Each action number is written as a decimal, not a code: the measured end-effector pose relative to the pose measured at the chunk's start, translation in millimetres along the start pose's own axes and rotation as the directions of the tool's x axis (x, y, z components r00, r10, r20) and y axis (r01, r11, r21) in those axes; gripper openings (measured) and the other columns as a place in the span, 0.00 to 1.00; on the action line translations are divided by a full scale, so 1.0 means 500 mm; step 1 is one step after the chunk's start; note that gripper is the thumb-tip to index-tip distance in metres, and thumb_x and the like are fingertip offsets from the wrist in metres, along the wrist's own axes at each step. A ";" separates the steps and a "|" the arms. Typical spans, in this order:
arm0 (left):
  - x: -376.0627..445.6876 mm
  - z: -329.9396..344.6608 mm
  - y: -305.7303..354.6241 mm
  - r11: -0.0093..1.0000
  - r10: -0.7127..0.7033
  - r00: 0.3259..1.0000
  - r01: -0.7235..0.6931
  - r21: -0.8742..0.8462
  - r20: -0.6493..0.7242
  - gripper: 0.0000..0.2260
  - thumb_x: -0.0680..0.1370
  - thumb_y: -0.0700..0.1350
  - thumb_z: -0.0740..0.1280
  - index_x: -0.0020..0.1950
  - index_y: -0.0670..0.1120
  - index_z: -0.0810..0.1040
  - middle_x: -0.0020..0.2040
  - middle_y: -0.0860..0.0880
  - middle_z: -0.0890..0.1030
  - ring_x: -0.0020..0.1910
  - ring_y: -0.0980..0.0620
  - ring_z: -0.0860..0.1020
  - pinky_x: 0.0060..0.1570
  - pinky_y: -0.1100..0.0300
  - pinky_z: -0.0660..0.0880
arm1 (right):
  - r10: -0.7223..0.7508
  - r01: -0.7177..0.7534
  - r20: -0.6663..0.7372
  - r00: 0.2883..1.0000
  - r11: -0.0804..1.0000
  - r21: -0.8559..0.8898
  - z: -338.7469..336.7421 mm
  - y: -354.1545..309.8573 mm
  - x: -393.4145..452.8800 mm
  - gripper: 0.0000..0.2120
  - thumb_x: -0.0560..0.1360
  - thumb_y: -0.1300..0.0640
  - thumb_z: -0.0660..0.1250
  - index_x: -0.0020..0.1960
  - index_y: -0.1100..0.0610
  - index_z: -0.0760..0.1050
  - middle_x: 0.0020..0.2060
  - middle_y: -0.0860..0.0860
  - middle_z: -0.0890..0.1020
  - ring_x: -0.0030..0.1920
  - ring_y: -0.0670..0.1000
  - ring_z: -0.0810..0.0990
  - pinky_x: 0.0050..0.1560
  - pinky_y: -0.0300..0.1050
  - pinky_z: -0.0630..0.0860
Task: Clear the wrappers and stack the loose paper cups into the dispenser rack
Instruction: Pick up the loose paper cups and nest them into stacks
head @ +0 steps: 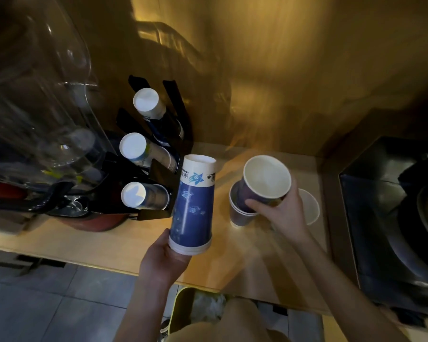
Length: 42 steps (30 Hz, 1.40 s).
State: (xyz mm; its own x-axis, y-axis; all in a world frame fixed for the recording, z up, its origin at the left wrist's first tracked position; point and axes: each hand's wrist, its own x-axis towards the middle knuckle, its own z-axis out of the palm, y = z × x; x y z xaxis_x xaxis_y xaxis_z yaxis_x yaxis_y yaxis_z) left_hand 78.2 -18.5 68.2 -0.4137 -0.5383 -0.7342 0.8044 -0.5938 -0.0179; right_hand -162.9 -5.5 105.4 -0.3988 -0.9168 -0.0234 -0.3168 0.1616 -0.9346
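1. Left hand (163, 257), lower centre of frame, is clamped on the rim end of an inverted stack (193, 203) of blue cups, held off the counter (109, 243) just right of the rack (156, 154).
2. Right hand (277, 208), centre right, grips one open cup (265, 183) by its wall, over nested cups (240, 213) standing on the counter.
3. Judged: paper cups are light, thin-walled and crush easily (rolled rims are stiffest). Hold near the rim, light squeeze.
4. Stack may telescope apart if tilted; support its lower end.
5. Rack at centre left holds three columns.
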 end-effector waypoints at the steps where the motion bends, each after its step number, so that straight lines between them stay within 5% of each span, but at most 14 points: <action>1: 0.000 0.000 -0.002 1.000 0.005 1.000 -0.005 0.001 0.009 0.17 0.79 0.46 0.56 0.64 0.45 0.74 0.50 0.42 0.84 0.47 0.46 0.83 0.38 0.42 0.81 | 0.000 0.000 0.009 1.000 1.000 -0.011 0.006 0.010 -0.002 0.47 0.58 0.58 0.80 0.70 0.52 0.58 0.60 0.44 0.70 0.62 0.45 0.69 0.58 0.39 0.69; 6: -0.011 0.008 -0.011 0.999 0.034 0.999 -0.034 -0.001 0.022 0.15 0.80 0.47 0.56 0.60 0.41 0.76 0.45 0.39 0.85 0.41 0.42 0.85 0.33 0.42 0.81 | 0.034 -0.032 0.039 0.999 0.998 -0.051 0.017 0.026 0.005 0.51 0.59 0.52 0.80 0.73 0.50 0.53 0.63 0.42 0.69 0.64 0.43 0.67 0.62 0.42 0.66; 13: -0.022 0.035 -0.032 0.992 0.102 0.993 -0.106 0.064 0.050 0.14 0.80 0.46 0.55 0.52 0.40 0.77 0.39 0.39 0.86 0.36 0.43 0.85 0.30 0.43 0.80 | -0.032 0.069 0.120 0.992 0.946 -0.316 0.020 0.039 0.003 0.42 0.65 0.46 0.75 0.72 0.50 0.58 0.70 0.47 0.67 0.68 0.48 0.65 0.60 0.40 0.63; 19: -0.034 0.061 -0.041 0.916 0.257 0.961 -0.277 0.292 0.106 0.12 0.80 0.46 0.56 0.57 0.44 0.75 0.46 0.45 0.85 0.46 0.48 0.84 0.51 0.46 0.78 | -0.066 0.157 0.203 0.977 0.867 -0.473 0.007 -0.009 0.010 0.49 0.63 0.46 0.76 0.74 0.53 0.52 0.73 0.51 0.61 0.73 0.51 0.56 0.69 0.46 0.58; 23: -0.057 0.082 -0.057 0.626 0.509 0.832 -0.534 0.569 0.220 0.14 0.78 0.46 0.58 0.61 0.45 0.74 0.54 0.44 0.81 0.53 0.47 0.79 0.48 0.54 0.73 | -0.404 0.519 0.334 0.851 0.558 -0.648 0.025 -0.067 -0.005 0.51 0.64 0.48 0.75 0.75 0.52 0.44 0.76 0.53 0.55 0.75 0.51 0.46 0.73 0.45 0.43; 26: -0.075 0.106 -0.072 0.493 0.570 0.757 -0.625 0.605 0.318 0.10 0.78 0.44 0.59 0.51 0.46 0.80 0.46 0.47 0.84 0.47 0.49 0.80 0.46 0.56 0.74 | -0.535 0.699 0.486 0.692 0.326 -0.636 0.062 -0.087 -0.017 0.50 0.63 0.49 0.74 0.75 0.53 0.48 0.75 0.54 0.58 0.74 0.53 0.50 0.73 0.51 0.45; 28: -0.083 0.116 -0.080 0.450 0.561 0.747 -0.638 0.625 0.358 0.10 0.78 0.43 0.59 0.49 0.46 0.81 0.43 0.48 0.85 0.46 0.51 0.81 0.48 0.56 0.74 | -0.549 0.748 0.542 0.636 0.267 -0.607 0.083 -0.088 -0.022 0.46 0.64 0.49 0.72 0.75 0.53 0.52 0.74 0.53 0.62 0.74 0.52 0.54 0.73 0.54 0.47; 32: -0.086 0.113 -0.083 0.431 0.554 0.744 -0.641 0.635 0.375 0.10 0.78 0.43 0.60 0.52 0.46 0.81 0.49 0.44 0.84 0.49 0.49 0.81 0.50 0.55 0.74 | -0.550 0.763 0.558 0.621 0.260 -0.592 0.087 -0.076 -0.020 0.35 0.66 0.48 0.70 0.70 0.52 0.62 0.66 0.51 0.73 0.69 0.51 0.66 0.73 0.57 0.49; 38: -0.084 0.110 -0.082 0.455 0.578 0.738 -0.645 0.615 0.347 0.10 0.78 0.43 0.59 0.51 0.45 0.80 0.48 0.44 0.84 0.49 0.47 0.79 0.49 0.53 0.73 | -0.601 0.756 0.519 0.607 0.237 -0.610 0.071 -0.062 -0.011 0.34 0.64 0.51 0.72 0.67 0.53 0.64 0.63 0.52 0.77 0.64 0.52 0.69 0.70 0.56 0.57; 42: -0.087 0.097 -0.037 0.483 0.622 0.715 -0.671 0.563 0.319 0.10 0.79 0.43 0.58 0.48 0.47 0.79 0.39 0.53 0.86 0.41 0.53 0.81 0.40 0.55 0.72 | -0.625 0.663 0.326 0.710 0.436 -0.609 0.009 -0.062 0.022 0.38 0.60 0.53 0.75 0.67 0.54 0.63 0.63 0.56 0.76 0.64 0.54 0.68 0.68 0.55 0.63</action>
State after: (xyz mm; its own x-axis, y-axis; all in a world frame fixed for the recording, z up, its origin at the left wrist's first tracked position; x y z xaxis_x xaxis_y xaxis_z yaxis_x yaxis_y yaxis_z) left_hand 60.9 -12.9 133.4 0.0680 -0.9451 -0.3198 0.4261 -0.2623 0.8658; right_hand -153.4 -22.2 132.5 0.1953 -0.8705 0.4517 -0.9263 -0.3150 -0.2066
